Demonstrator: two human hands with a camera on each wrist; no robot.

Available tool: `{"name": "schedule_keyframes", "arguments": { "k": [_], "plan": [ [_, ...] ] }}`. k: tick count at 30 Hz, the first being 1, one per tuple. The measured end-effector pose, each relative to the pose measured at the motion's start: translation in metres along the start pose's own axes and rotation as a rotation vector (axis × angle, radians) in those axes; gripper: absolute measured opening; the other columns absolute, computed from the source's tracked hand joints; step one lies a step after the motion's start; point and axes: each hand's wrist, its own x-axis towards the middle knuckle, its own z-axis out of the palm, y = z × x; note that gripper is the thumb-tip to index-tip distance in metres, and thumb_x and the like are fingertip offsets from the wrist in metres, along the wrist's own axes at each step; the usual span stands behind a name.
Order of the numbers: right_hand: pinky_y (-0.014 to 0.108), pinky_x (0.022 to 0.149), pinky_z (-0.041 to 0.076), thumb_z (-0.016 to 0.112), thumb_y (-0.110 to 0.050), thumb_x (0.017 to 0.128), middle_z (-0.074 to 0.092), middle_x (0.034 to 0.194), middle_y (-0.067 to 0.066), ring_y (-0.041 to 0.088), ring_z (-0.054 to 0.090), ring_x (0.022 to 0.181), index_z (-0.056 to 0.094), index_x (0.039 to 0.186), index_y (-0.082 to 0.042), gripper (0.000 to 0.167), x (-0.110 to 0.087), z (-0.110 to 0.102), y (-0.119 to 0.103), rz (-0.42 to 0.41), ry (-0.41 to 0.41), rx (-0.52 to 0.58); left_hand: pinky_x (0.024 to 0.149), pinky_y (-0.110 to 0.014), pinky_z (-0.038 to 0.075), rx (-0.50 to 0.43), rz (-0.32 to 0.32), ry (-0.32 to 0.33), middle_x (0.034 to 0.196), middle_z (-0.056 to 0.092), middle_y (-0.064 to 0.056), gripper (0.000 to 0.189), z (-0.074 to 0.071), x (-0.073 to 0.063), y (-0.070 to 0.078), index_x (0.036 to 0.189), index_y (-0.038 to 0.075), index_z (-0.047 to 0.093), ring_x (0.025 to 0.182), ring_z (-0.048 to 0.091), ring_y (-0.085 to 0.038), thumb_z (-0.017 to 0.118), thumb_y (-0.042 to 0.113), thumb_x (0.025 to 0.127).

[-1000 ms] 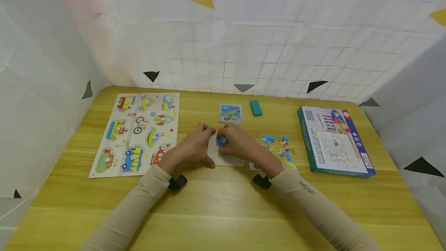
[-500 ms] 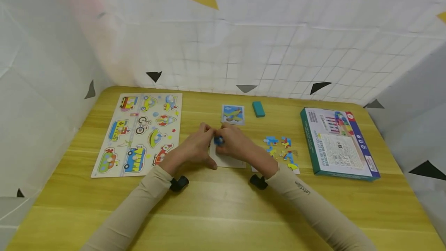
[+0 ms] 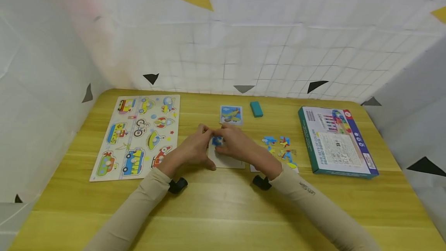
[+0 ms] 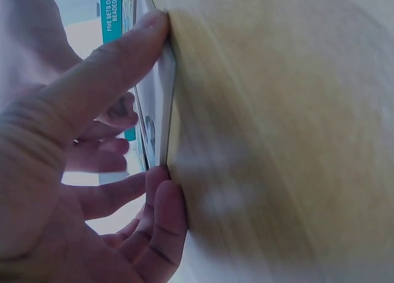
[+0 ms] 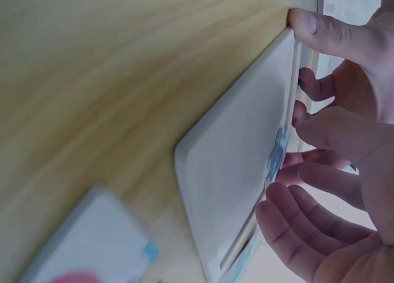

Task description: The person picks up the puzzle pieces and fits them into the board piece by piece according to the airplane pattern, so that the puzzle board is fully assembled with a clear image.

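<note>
A small white puzzle board (image 3: 228, 162) lies on the table between the hands. My left hand (image 3: 195, 147) grips its left side; in the left wrist view the thumb (image 4: 114, 64) is at the near corner and the other fingers lie at the far end. One blue jigsaw piece (image 5: 277, 154) sits flat at the board's upper left corner. Over that piece hovers my right hand (image 3: 234, 141), its thumb and fingers loosely bent and apart. Several loose jigsaw pieces (image 3: 284, 141) lie right of the board, partly behind the right forearm.
Behind the board is a picture card (image 3: 231, 115) with a yellow airplane, and a teal block (image 3: 256, 109) beside it. A large vehicle peg puzzle (image 3: 139, 136) lies at left. The flat beaded-boxes carton (image 3: 338, 142) stands at right. Another white board (image 3: 255, 168) shows under the right forearm.
The right thumb and fingers have shifted slightly left and let go of the blue piece, which now lies flat in the corner. The left hand stays on the board.
</note>
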Motion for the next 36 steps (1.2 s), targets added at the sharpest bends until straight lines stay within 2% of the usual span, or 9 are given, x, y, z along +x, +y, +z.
{"name": "schedule_keyframes", "arguments": {
  "k": [6,17,24,32,36],
  "plan": [
    [0.036,0.08,0.05,0.076,-0.016,0.087,0.063,0.108,0.011,0.023,0.058,0.094,0.07,0.115,-0.001,0.033,-0.016,-0.011,0.003,0.051,-0.002,-0.006,0.077,-0.034,0.048,-0.009,-0.003,-0.002,0.135,0.034,-0.01,0.106,-0.001,-0.001,0.002,0.147,0.008,0.042,0.086,0.054,-0.021,0.097,0.037,0.061],
    [0.037,0.075,0.054,0.081,-0.016,0.083,0.062,0.106,0.015,0.028,0.066,0.09,0.068,0.116,0.002,0.04,-0.038,-0.028,0.016,0.067,0.053,-0.052,0.085,-0.036,0.048,-0.021,-0.016,0.003,0.137,0.035,-0.011,0.107,0.0,-0.001,0.001,0.147,0.008,0.042,0.095,0.054,-0.025,0.098,0.036,0.06],
    [0.039,0.077,0.055,0.082,-0.016,0.082,0.061,0.107,0.015,0.03,0.067,0.093,0.068,0.118,0.002,0.042,-0.051,-0.041,0.025,0.109,0.05,-0.045,0.082,-0.036,0.048,-0.019,-0.006,0.008,0.138,0.035,-0.011,0.108,0.0,-0.001,0.001,0.148,0.009,0.042,0.092,0.055,-0.024,0.098,0.036,0.06],
    [0.043,0.076,0.055,0.082,-0.013,0.082,0.063,0.105,0.017,0.034,0.068,0.091,0.069,0.115,0.003,0.039,-0.067,-0.05,0.04,0.096,0.09,-0.061,0.085,-0.038,0.049,-0.027,-0.016,0.004,0.14,0.034,-0.012,0.108,0.0,-0.001,0.003,0.148,0.009,0.042,0.094,0.055,-0.026,0.098,0.036,0.06],
    [0.044,0.076,0.055,0.083,-0.013,0.081,0.063,0.107,0.017,0.034,0.067,0.093,0.068,0.116,0.003,0.041,-0.074,-0.055,0.048,0.121,0.09,-0.067,0.085,-0.037,0.049,-0.017,-0.022,-0.001,0.141,0.033,-0.012,0.108,0.0,-0.001,0.003,0.148,0.01,0.041,0.093,0.055,-0.026,0.098,0.037,0.06]
  ]
}}
